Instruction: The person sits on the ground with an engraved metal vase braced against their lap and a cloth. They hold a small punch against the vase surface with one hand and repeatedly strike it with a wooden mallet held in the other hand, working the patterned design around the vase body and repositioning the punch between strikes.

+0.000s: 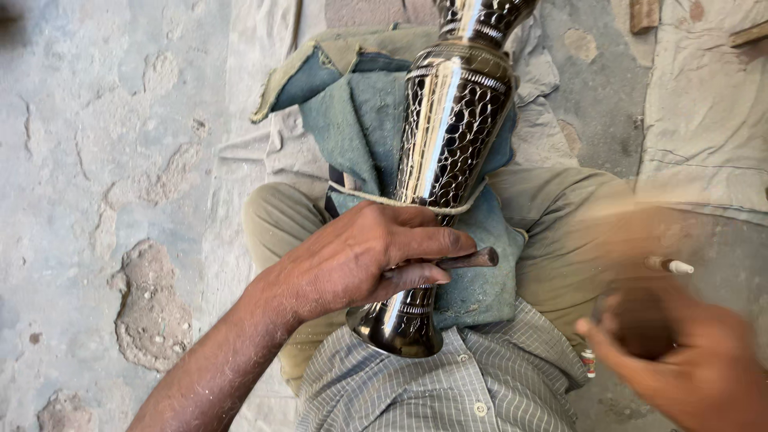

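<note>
1. The one container in view is a tall metal vase (pixel 448 160); it lies lengthwise over the person's lap, its near end close to the striped shirt (pixel 448 392), its far end running out of the top edge; what is inside it cannot be seen, since the near end shows only a closed, rounded base.
2. The vase is dark and highly polished, with bright streaks of reflection along its length; a net-like engraved pattern covers its broad body, plain shiny bands ring the shoulder, and finer bands ring the narrow stem near the base.
3. Under the vase lies a blue-green cloth (pixel 360 120), folded and frayed at the edges, spread over the knees in tan trousers (pixel 560 232); a cord crosses the cloth and the vase at its waist.
4. The left hand (pixel 364 256) rests on the narrow near part of the vase, fingers curled and clamped on a short dark metal tool (pixel 468 259) whose end juts to the right.
5. The right hand (pixel 688 360) is near right, well apart from the vase and blurred; it seems closed round a dark rounded object, but the grip cannot be told for sure.
6. A small white-tipped stick (pixel 670 265) lies right of the lap; cracked stone floor (pixel 96 200) stretches to the left.
</note>
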`<state>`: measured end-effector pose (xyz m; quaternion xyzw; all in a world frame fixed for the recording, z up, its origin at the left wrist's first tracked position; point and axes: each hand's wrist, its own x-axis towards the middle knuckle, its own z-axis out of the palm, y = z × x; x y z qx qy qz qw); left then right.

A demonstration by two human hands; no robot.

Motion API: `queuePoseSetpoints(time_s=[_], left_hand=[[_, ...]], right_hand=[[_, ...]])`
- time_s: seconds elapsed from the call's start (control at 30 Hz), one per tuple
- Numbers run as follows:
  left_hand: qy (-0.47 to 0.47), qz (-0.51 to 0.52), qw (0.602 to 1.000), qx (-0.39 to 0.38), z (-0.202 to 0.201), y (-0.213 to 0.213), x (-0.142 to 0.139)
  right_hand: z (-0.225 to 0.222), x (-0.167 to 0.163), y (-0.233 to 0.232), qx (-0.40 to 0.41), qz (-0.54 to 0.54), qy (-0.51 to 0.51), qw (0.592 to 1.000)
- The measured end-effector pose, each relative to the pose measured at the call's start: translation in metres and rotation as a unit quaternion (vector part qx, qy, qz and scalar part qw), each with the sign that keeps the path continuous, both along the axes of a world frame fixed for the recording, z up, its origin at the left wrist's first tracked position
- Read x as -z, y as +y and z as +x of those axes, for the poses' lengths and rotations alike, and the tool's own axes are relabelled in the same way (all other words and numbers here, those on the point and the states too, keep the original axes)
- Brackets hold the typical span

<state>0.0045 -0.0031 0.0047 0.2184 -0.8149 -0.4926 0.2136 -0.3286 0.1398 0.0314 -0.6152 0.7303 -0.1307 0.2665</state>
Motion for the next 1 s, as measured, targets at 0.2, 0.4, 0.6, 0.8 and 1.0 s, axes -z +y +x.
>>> queuePoseSetpoints(time_s=[0.2,0.4,0.6,0.8,1.0], left_hand=[[0.057,-0.032,0.998,-0.009,-0.004,-0.002,0.003],[0.0,-0.016,1.0,-0.003,-0.002,-0.001,0.002],[0.021,-0.037,0.999,-0.015,-0.003,-0.002,0.002],[0.037,0.009,0.999,0.004,-0.001,-0.003,-0.002],[0.077,-0.027,0.997,0.002,-0.003,-0.002,0.003]], right_hand=[[-0.017,0.011,0.014,0.017,-0.046,-0.033,0.998],[-0.035,0.028,0.019,-0.009,0.009,-0.015,1.0],[-0.026,0.015,0.016,-0.062,0.028,0.009,0.998],[-0.015,0.007,0.01,0.006,0.043,-0.006,0.999],[-0.012,0.005,0.012,0.046,-0.093,-0.105,0.989]])
